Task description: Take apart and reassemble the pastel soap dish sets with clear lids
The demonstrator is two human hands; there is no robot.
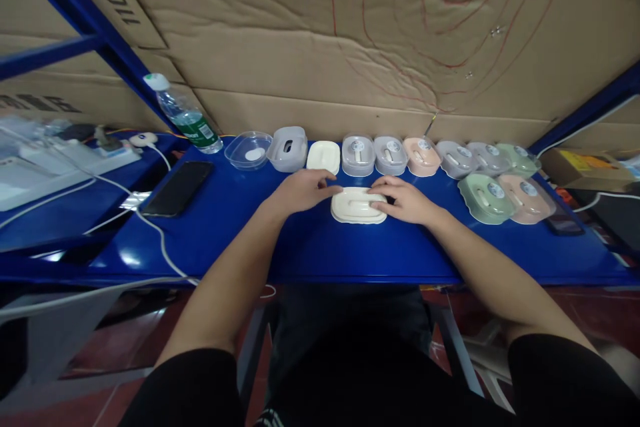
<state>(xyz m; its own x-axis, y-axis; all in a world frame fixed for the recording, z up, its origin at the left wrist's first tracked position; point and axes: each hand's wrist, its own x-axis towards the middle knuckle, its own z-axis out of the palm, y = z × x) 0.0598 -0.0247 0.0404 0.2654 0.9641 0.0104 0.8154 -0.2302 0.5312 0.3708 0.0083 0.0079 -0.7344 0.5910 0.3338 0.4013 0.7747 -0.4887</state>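
1. I see a person seated at a blue table (320, 257), both bare forearms reaching forward over its near edge, black sleeves ending about the elbows.
2. A cream oval piece (357, 213) with a raised bar along its top lies flat on the table, in front of the person and between the two hands.
3. The left hand (300, 191) is at the piece's left end, palm down, thumb and forefinger parted with a visible gap; it has nothing clasped. The thumb tip is at the piece's back left edge, though I cannot tell whether it touches.
4. The right hand (407, 201) is at the other end, fingers and thumb spread apart over the right part of the piece. From here I cannot tell whether they grip it or merely rest there.
5. Just behind the left fingertips sits a cream container (323, 155).
6. The row along the cardboard wall (250, 47) also has, further left, a grey container (289, 151) and a clear tray (248, 152).
7. Towards the right, nearer the person than that row, a green box (484, 199) and a peach box (527, 200) stand side by side.
8. A black phone (179, 188) lies at left, near a green-labelled bottle (184, 113).
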